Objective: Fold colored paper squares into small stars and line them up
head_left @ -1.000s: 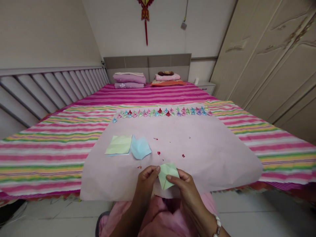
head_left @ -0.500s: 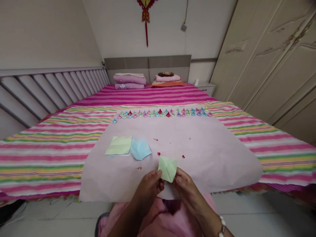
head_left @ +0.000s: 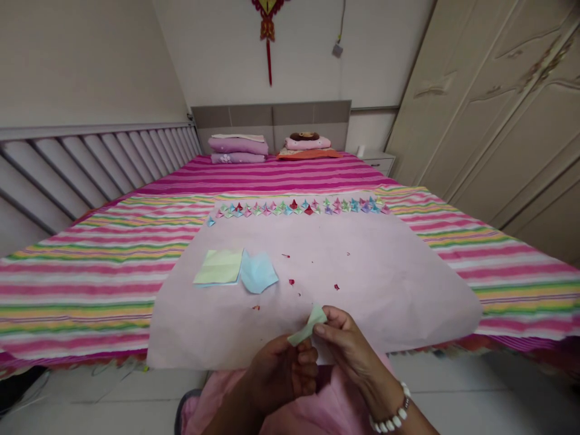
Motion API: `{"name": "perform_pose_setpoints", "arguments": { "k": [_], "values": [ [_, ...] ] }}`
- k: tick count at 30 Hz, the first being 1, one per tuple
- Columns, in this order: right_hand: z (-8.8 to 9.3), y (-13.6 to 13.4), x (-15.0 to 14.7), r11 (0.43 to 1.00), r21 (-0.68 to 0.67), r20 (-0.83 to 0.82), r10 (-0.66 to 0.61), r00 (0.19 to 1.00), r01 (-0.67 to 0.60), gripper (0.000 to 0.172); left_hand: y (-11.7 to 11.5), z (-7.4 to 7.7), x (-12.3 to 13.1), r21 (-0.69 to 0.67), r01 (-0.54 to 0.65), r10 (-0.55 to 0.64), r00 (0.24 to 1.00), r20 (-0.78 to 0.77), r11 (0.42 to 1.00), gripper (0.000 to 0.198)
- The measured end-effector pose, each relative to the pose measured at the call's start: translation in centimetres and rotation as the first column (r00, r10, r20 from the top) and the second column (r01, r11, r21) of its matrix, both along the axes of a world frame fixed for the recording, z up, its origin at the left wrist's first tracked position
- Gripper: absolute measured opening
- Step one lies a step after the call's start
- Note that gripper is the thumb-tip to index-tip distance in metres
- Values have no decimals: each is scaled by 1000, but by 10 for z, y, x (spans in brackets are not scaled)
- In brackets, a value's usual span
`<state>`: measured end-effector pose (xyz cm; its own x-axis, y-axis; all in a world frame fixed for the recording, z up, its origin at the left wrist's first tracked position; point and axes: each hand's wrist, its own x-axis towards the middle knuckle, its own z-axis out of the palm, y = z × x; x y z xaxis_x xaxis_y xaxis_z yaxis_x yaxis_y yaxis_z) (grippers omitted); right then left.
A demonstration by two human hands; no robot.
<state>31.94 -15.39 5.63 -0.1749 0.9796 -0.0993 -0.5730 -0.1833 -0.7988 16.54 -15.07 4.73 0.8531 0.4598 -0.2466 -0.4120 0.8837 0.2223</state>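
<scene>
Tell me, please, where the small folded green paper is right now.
Head view, bottom centre: the folded green paper sits pinched between the left hand and right hand, above the near edge of the pale pink sheet.

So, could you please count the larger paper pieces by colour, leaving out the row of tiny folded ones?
Green: 2, the flat green sheet and the folded green piece held between the left hand and right hand.
Blue: 1, the blue sheet beside the flat one.
Total: 3.

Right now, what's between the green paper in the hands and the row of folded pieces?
Head view: between green paper and row, just pale sheet with tiny red scraps; blue paper sits left.
</scene>
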Motion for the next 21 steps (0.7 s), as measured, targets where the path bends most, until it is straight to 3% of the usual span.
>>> {"name": "perform_pose_setpoints", "arguments": {
  "k": [2, 4, 5, 7, 10, 13, 15, 18, 19, 21],
  "values": [
    [0, 2, 0, 999, -35, 14, -21, 1000, 21, 20, 2, 3, 3, 44, 5, 0, 994, -113, 999, 18],
    [0, 4, 2, 998, -54, 32, -29, 999, 30, 22, 6, 9, 5, 178, -22, 76, 950, -304, 984, 22],
    [-1, 6, 3, 997, -59, 49, -45, 998, 48, 23, 9, 12, 6, 283, -45, 160, 904, -396, 958, 23],
    [-2, 9, 7, 992, -62, 103, -99, 990, 106, 24, 15, 16, 7, 517, -101, 385, 789, -479, 850, 24],
    [-5, 12, 10, 985, -57, 187, -148, 971, 161, 25, 23, 19, 3, 696, -158, 567, 716, -408, 700, 32],
    [-6, 14, 10, 986, -39, 226, -151, 962, 164, 26, 29, 18, -2, 721, -117, 558, 721, -410, 682, 41],
    [-5, 14, 9, 987, -30, 240, -148, 959, 159, 27, 32, 15, -6, 754, -61, 591, 664, -458, 654, 45],
    [-2, 13, 8, 988, -14, 252, -144, 957, 152, 27, 36, 12, -9, 855, 14, 716, 541, -442, 518, 64],
    [-1, 13, 8, 989, -8, 254, -143, 957, 150, 28, 36, 13, -10, 880, 48, 729, 540, -421, 473, 64],
    [0, 12, 8, 990, 9, 258, -140, 956, 142, 28, 36, 15, -10, 889, 112, 665, 624, -410, 444, 50]
  ]
}}
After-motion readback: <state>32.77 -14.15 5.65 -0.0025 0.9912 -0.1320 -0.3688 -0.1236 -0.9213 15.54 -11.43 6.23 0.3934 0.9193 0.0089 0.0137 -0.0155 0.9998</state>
